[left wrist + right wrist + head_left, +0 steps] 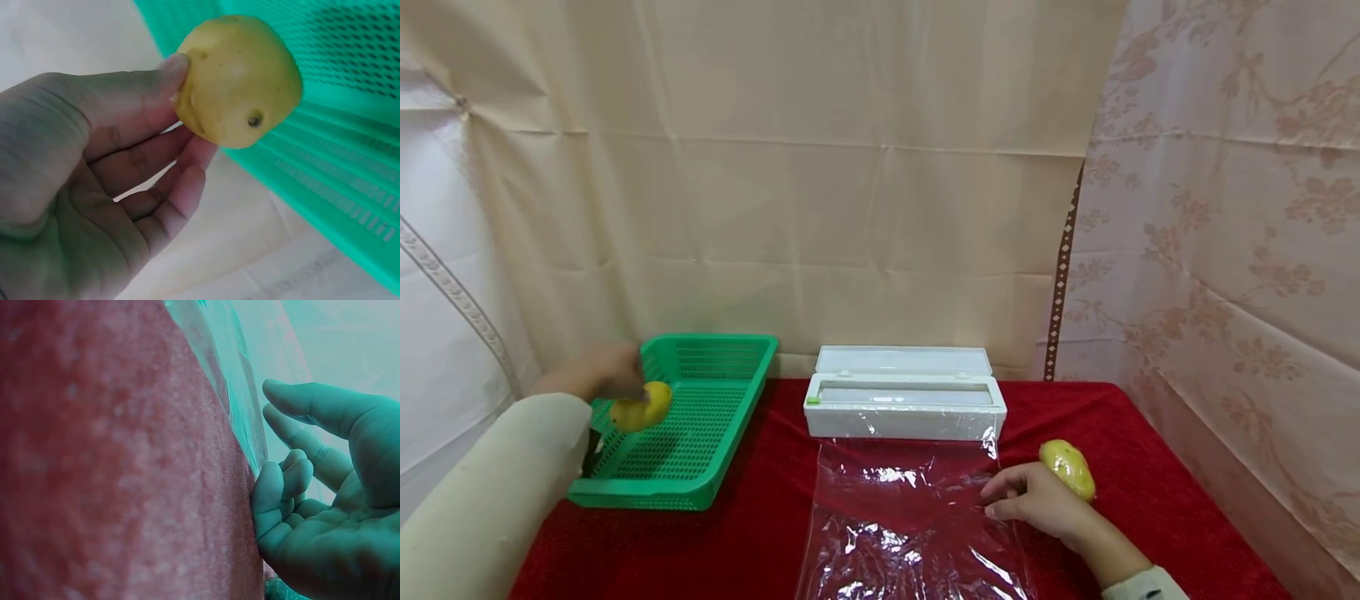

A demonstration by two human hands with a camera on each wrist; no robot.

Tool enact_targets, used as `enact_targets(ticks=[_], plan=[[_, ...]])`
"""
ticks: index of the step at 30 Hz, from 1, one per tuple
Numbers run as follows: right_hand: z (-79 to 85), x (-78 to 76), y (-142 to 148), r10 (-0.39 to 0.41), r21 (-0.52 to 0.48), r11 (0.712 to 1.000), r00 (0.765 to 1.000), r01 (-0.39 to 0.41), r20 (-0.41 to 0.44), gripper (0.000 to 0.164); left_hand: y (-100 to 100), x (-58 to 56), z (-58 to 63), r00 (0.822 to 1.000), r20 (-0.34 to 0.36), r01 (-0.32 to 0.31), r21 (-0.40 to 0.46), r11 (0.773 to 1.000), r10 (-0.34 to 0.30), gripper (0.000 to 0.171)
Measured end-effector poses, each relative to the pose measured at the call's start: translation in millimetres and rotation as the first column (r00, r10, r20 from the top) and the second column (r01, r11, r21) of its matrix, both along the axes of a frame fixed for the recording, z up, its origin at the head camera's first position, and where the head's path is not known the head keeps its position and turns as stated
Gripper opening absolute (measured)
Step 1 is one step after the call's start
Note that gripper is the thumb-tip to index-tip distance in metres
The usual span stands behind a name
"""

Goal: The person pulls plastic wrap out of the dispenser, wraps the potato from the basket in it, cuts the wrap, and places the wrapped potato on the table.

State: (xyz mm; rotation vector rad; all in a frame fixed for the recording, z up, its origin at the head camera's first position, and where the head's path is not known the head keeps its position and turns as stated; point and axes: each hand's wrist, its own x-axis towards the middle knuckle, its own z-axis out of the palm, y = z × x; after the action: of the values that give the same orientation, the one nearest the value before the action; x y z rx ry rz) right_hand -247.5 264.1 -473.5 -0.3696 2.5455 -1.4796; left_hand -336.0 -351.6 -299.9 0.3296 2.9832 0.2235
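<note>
- Left hand [94, 156]: pinches a potato [240, 81] between thumb and fingertips at one end, which leaves most of its surface uncovered
- Potato position: over the green basket [647, 492], towards its left side
- Right hand [1037, 504]: thumb and forefinger slightly apart, other fingers curled, nothing visibly held; located at the right edge of the clear film [917, 542], a position suited to steadying it; contact cannot be confirmed
- Film: extends from the white box [906, 422] over the red cloth [760, 533], presumably to expose a broad area
- Box lid [902, 361]: raised at the rear, giving access to the roll [902, 396]
- Second potato [1067, 468]: on the cloth beside the right hand, apparently wrapped, likely set aside to leave the film free
</note>
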Motion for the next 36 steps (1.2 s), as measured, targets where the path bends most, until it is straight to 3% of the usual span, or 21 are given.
enact_targets(ticks=[4, 12, 20, 23, 25, 28, 30, 32, 36], plan=[[-1.0, -0.8, 0, 0.002, -0.004, 1.0, 1.0, -0.002, 0.005, 0.022, 5, -3.9, 14.8, 0.999, -0.016, 0.045, 0.069, 0.997, -0.044, 0.022], [0.1, 0.2, -1, -0.006, -0.004, 1.0, 1.0, 0.006, 0.003, 0.022, 22, 3.0, 37.4, 0.998, -0.054, 0.052, 0.169, 0.984, -0.043, 0.032], [-1.1, 1.2, 2, -0.032, 0.022, 0.999, 0.999, 0.032, 0.002, 0.021, 74, 11.3, 51.9, 0.991, -0.04, 0.132, 0.24, 0.962, -0.126, 0.037], [-2.7, 0.8, 3, -0.035, 0.026, 0.999, 0.999, 0.035, 0.005, 0.022, 96, 12.8, 47.1, 0.985, 0.036, 0.139, 0.391, 0.91, -0.166, 0.039], [-3.0, 0.9, 3, -0.036, 0.025, 0.999, 0.999, 0.036, 0.006, 0.022, 108, 11.0, 39.6, 0.972, 0.136, 0.093, 0.533, 0.841, -0.193, 0.042], [-2.7, 1.2, 2, -0.036, 0.022, 0.999, 0.999, 0.036, 0.008, 0.022, 124, 7.0, 22.7, 0.931, 0.271, -0.016, 0.7, 0.714, -0.245, 0.043], [-2.0, 1.2, 2, -0.032, 0.017, 0.999, 0.999, 0.032, 0.011, 0.022, 134, 6.1, 9.4, 0.908, 0.321, -0.07, 0.749, 0.659, -0.268, 0.042], [-1.2, 1.1, 1, -0.026, 0.014, 1.0, 1.0, 0.026, 0.013, 0.021, 145, 7.7, -3.5, 0.897, 0.344, -0.095, 0.765, 0.637, -0.279, 0.04], [0.3, 0.3, -1, -0.014, 0.007, 1.0, 1.0, 0.013, 0.018, 0.022, 168, 15.7, -25.5, 0.886, 0.353, -0.093, 0.772, 0.629, -0.302, 0.037]])
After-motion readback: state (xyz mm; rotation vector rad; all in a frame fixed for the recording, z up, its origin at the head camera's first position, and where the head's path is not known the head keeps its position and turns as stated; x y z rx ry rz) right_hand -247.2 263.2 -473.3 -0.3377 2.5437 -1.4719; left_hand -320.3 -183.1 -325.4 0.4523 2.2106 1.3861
